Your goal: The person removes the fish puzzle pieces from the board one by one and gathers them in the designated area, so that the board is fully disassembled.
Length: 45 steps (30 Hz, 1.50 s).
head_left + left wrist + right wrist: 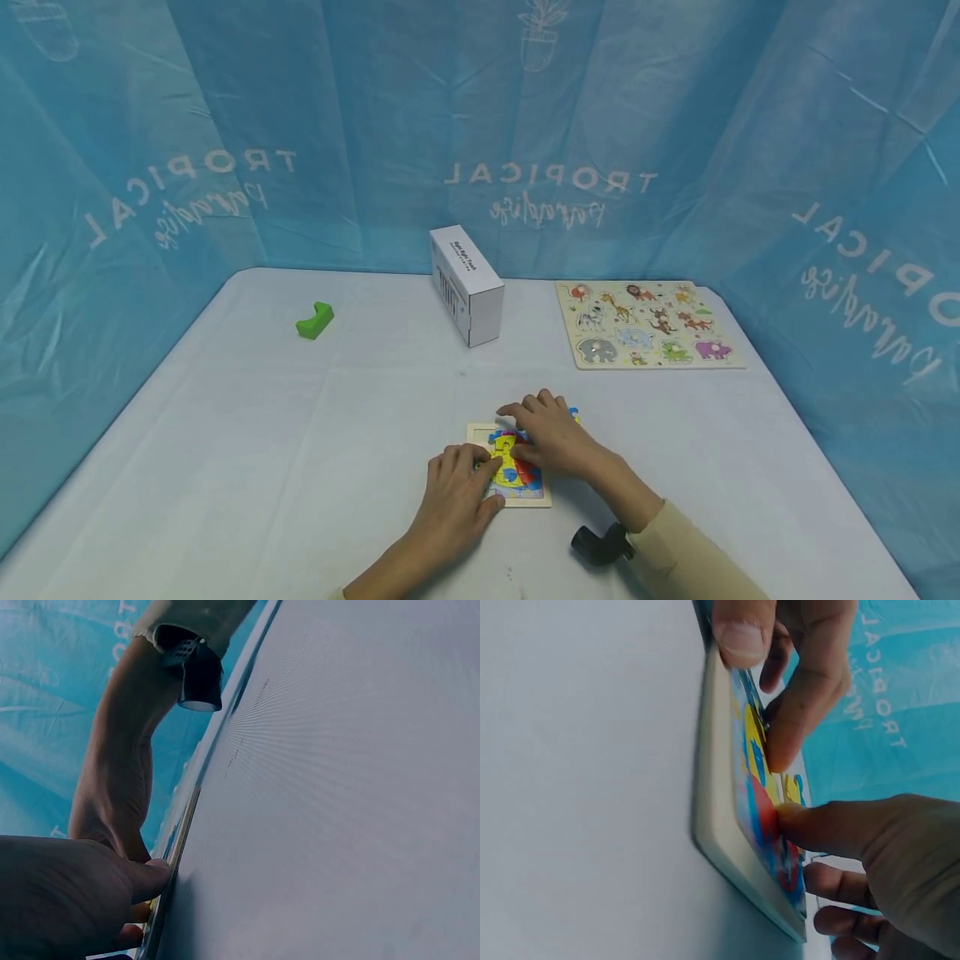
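We count two hands, one puzzle, one box, one animal board and one green block; the puzzle lies on the white table at the near middle, between the left hand and the right hand. We see both hands touching it; the left has its thumb at the rim and a finger on the yellow part; the right is spread, its thumb pressing the red part, its other fingers reaching over the far side. One blue and yellow piece shows partly behind the right hand; we cannot tell whether more lie hidden there.

Only the head view gives us the box and the animal board at the back, and the block at back left; the right wrist view alone gives us the puzzle's pale rim up close, with the left thumbnail on it; the left wrist view shows the puzzle edge-on, its picture mostly hidden from us, and one black camera below the right sleeve, which the head view shows too; a blue curtain stands behind in all three.
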### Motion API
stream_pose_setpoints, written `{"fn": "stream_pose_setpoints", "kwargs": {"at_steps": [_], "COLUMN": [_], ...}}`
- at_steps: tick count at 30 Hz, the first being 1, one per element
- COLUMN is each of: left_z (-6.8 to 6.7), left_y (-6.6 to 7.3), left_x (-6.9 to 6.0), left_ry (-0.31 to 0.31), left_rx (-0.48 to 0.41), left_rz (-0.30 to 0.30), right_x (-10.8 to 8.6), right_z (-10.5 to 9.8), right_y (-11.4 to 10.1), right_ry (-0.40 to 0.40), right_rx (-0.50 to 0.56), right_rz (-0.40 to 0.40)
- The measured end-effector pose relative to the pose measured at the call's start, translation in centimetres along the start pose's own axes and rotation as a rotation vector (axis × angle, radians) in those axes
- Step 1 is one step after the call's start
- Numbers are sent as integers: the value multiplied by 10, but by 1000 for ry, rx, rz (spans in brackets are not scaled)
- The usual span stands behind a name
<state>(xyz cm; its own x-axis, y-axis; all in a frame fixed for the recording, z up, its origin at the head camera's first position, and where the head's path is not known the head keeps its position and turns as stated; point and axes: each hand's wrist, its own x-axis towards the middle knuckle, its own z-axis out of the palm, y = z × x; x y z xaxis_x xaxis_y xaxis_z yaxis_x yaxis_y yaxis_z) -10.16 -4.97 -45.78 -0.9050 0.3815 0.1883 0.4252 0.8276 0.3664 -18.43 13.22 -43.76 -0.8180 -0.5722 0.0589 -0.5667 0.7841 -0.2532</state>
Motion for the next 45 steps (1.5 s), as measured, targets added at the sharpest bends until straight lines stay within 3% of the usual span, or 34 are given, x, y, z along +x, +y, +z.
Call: {"fn": "stream_pose_setpoints", "kwargs": {"at_steps": [9, 22, 45], "left_z": [0, 1, 0], "left_y": [0, 0, 0], "left_x": [-1, -2, -1], "left_ry": [20, 31, 10], "left_rx": [4, -1, -12], "left_rz": [13, 17, 8], "right_x": [-8, -14, -15], "right_z": [9, 15, 13], "right_y": [-7, -15, -17], "right_ry": [131, 244, 250], "right_rx": [-22, -6, -13], "right_rz": [95, 147, 208]}}
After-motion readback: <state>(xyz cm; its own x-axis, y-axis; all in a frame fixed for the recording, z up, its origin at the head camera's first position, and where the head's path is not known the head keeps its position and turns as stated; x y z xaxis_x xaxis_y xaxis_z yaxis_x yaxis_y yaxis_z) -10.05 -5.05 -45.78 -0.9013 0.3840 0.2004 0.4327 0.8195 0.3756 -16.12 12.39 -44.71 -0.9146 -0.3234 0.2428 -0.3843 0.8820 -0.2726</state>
